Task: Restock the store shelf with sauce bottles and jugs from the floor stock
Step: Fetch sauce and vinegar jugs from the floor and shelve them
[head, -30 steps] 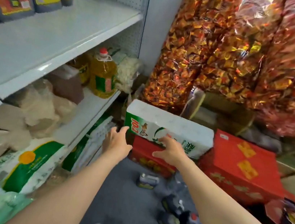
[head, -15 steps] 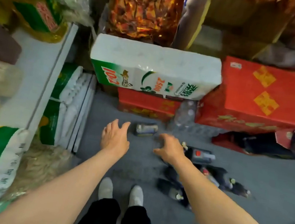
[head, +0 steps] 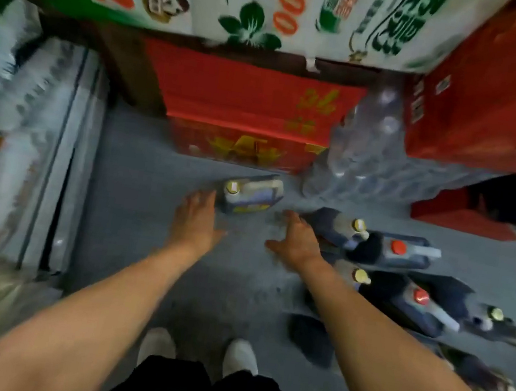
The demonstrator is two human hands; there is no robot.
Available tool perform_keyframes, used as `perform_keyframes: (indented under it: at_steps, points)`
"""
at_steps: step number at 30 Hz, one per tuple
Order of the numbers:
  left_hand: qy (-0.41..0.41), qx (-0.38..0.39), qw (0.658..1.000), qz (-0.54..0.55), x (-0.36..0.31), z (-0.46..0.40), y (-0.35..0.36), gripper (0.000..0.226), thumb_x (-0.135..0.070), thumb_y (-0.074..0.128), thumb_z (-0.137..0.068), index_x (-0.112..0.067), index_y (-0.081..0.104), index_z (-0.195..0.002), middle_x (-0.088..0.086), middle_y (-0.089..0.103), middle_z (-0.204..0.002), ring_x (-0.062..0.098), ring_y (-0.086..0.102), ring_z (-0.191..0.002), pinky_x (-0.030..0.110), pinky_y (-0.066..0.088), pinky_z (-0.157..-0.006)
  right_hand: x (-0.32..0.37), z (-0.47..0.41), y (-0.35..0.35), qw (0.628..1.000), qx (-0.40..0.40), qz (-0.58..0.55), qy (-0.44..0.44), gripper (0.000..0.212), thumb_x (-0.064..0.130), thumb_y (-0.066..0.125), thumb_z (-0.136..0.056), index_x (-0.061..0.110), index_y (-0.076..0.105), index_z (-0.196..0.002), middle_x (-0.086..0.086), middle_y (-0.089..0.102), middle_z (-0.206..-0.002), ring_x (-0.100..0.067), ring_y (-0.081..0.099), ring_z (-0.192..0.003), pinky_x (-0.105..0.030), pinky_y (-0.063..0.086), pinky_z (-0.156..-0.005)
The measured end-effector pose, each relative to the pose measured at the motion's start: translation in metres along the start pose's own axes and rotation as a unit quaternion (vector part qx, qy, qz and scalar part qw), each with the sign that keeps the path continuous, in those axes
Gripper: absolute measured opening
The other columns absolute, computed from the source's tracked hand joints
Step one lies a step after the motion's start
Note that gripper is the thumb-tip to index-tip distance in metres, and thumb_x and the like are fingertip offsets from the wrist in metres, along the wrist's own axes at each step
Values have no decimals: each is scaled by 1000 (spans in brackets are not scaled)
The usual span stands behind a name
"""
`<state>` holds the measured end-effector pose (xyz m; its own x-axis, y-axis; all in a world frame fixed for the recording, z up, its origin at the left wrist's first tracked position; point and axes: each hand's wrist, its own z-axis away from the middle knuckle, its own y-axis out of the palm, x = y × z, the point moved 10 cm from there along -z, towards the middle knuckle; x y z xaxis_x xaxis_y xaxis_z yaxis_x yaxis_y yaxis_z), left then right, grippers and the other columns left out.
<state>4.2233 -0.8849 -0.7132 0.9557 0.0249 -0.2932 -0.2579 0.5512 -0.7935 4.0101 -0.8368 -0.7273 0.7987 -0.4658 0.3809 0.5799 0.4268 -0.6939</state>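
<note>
A dark sauce jug (head: 252, 193) with a yellow cap and yellow label lies alone on the grey floor (head: 130, 197). My left hand (head: 196, 219) is spread flat, its fingertips at the jug's left end. My right hand (head: 297, 239) is spread too, just right of that jug and beside a cluster of several dark jugs and bottles (head: 403, 282) with red and yellow caps lying on the floor at the right. Neither hand holds anything. The picture is blurred by motion.
A red carton (head: 249, 104) stands behind the lone jug, under a white and green paper pack (head: 244, 1). A wrapped pack of clear water bottles (head: 365, 150) and another red carton (head: 496, 96) are at the right. Wrapped white goods (head: 17, 128) line the left. My shoes (head: 198, 351) are below.
The view dropped from the shelves to the floor and closed in. Both hands came down from the paper pack toward the jugs on the floor, fingers spread.
</note>
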Motion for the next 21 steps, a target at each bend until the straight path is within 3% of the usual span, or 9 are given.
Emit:
perform_keyframes:
  at_steps: [4, 8, 12, 16, 18, 21]
  points:
    - [39, -24, 995, 87, 11, -83, 50, 98, -39, 87, -70, -11, 34, -148, 14, 44, -149, 33, 43, -135, 44, 39, -106, -23, -76, 36, 997, -61, -52, -9, 93, 27, 83, -80, 9, 27, -152, -16, 50, -145, -35, 50, -131, -44, 44, -106]
    - [112, -44, 979, 167, 14, -141, 83, 102, -32, 92, -64, -15, 36, -148, 10, 52, -145, 30, 48, -133, 41, 43, -104, -40, -144, 52, 988, -105, -103, -52, 89, 9, 81, -80, 9, 27, -151, -14, 54, -138, -33, 54, -125, -35, 43, -92]
    - [183, -48, 973, 129, 13, -165, 85, 91, -32, 94, -61, -21, 41, -134, 7, 60, -130, 30, 56, -118, 39, 48, -91, -48, -180, 59, 972, -132, -169, -97, 85, 0, 82, -75, 10, 38, -147, -11, 60, -124, -34, 62, -111, -37, 53, -85]
    - [163, -28, 963, 212, 28, -163, 98, 94, -17, 94, -60, -23, 39, -136, -1, 61, -118, 23, 59, -110, 36, 50, -89, -59, -170, 83, 965, -129, -204, -99, 88, 23, 91, -63, 18, 47, -138, -13, 56, -128, -29, 60, -114, -48, 55, -94]
    - [170, -18, 954, 247, 32, -164, 108, 98, -13, 94, -60, -22, 36, -139, -1, 60, -122, 25, 60, -114, 45, 51, -95, -68, -167, 96, 969, -107, -205, -85, 93, 33, 94, -60, 19, 46, -138, -13, 52, -126, -30, 57, -114, -49, 53, -96]
    - [177, 14, 948, 264, 31, -176, 110, 93, -15, 90, -69, -23, 34, -142, -5, 59, -126, 18, 57, -118, 37, 49, -99, -78, -183, 105, 963, -104, -236, -77, 92, 50, 94, -52, 26, 51, -130, -10, 55, -125, -27, 60, -114, -48, 54, -97]
